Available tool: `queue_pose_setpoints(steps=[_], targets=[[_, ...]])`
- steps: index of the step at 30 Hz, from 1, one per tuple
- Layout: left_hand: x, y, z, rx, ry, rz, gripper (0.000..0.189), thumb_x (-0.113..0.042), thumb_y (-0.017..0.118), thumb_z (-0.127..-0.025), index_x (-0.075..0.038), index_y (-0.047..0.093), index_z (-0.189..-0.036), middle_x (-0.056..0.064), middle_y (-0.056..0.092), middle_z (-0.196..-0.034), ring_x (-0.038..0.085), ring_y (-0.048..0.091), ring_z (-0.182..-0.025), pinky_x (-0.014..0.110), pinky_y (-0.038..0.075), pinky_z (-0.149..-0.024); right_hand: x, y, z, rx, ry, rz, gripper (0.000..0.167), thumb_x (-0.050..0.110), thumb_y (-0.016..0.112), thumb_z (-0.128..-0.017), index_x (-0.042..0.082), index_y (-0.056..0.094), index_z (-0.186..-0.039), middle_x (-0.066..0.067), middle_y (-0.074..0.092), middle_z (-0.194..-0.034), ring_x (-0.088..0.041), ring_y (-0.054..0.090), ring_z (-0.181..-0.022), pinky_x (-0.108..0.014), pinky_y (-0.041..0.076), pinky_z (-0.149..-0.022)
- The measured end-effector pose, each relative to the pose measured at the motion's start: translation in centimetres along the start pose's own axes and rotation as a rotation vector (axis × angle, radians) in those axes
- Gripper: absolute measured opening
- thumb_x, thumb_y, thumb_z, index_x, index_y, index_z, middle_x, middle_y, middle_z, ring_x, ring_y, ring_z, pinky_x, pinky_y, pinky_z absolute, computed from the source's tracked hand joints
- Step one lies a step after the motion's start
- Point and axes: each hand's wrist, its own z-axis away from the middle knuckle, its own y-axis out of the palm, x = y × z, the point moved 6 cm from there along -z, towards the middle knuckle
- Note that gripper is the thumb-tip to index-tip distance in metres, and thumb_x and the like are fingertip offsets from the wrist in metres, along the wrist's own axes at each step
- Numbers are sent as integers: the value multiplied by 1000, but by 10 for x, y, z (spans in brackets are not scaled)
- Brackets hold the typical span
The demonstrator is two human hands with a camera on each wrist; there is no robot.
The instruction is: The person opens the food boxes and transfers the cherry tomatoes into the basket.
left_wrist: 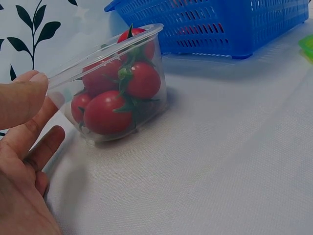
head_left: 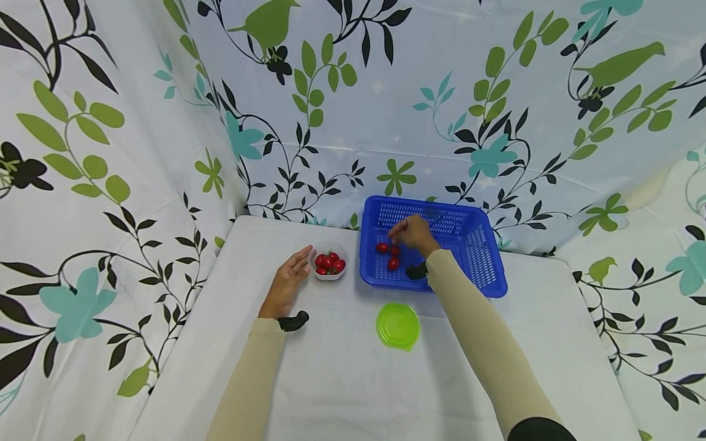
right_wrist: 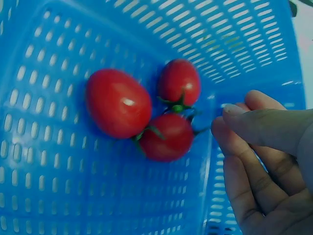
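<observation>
A small clear plastic cup (left_wrist: 155, 78) filled with several red tomatoes (head_left: 330, 263) stands on the white cloth. My left hand (head_left: 288, 278) is at its left side, fingers fairly straight, thumb and fingertips right at the rim. Inside the blue basket (head_left: 493, 269) lie three small red tomatoes with green stems; the largest-looking tomato (right_wrist: 119, 103) touches a lower tomato (right_wrist: 168, 138), with the third tomato (right_wrist: 179, 82) beside that one. Over the basket, my right hand (head_left: 415, 234) hangs near these tomatoes, fingers loosely bent, with nothing visible between thumb and fingertips.
A bright green round lid (head_left: 398, 326) lies on the cloth in front of the basket. The white-covered table (head_left: 353, 380) ends at a patterned cloth backdrop (head_left: 342, 141) behind the basket, with similar cloth hanging at both sides.
</observation>
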Motion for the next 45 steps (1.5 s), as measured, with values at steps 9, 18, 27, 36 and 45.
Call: queue_pose_setpoints(steps=[9, 18, 27, 36, 45], targets=[[1, -2, 0, -6, -10, -9, 54, -10, 56, -110, -22, 46, -162, 0, 42, -171, 17, 29, -163, 46, 17, -136, 37, -6, 11, -66, -175, -14, 15, 3, 81, -92, 3, 83, -107, -12, 82, -104, -26, 76, -99, -43, 62, -92], [1, -3, 1, -16, -9, -14, 53, -9, 56, -110, -21, 47, -161, 0, 44, -170, 16, 30, -162, 45, 18, -135, 84, 10, 25, -57, -281, -31, 10, 10, 85, -91, 9, 85, -102, -6, 83, -100, -21, 77, -93, -39, 64, -87], [1, -3, 2, -19, -14, -19, 53, -10, 56, -110, -21, 47, -161, 0, 44, -170, 17, 31, -162, 46, 19, -135, 117, 44, 35, 26, -348, -15, 6, 12, 84, -93, 13, 85, -99, -2, 82, -97, -18, 75, -92, -34, 63, -88], [-1, -1, 1, -13, -13, 0, 53, -9, 57, -110, -20, 48, -161, 2, 46, -169, 16, 34, -161, 45, 20, -135, 134, 84, 40, 86, -399, 26, 6, 12, 86, -91, 15, 85, -96, 0, 82, -94, -15, 72, -84, -27, 61, -78], [-1, 0, -2, -6, 5, 3, 53, -9, 58, -109, -18, 49, -160, 4, 47, -168, 16, 36, -160, 45, 21, -134, 137, 114, 32, 170, -393, 62, 17, 0, 84, -89, 5, 83, -105, -6, 82, -97, -17, 77, -87, -26, 64, -80]])
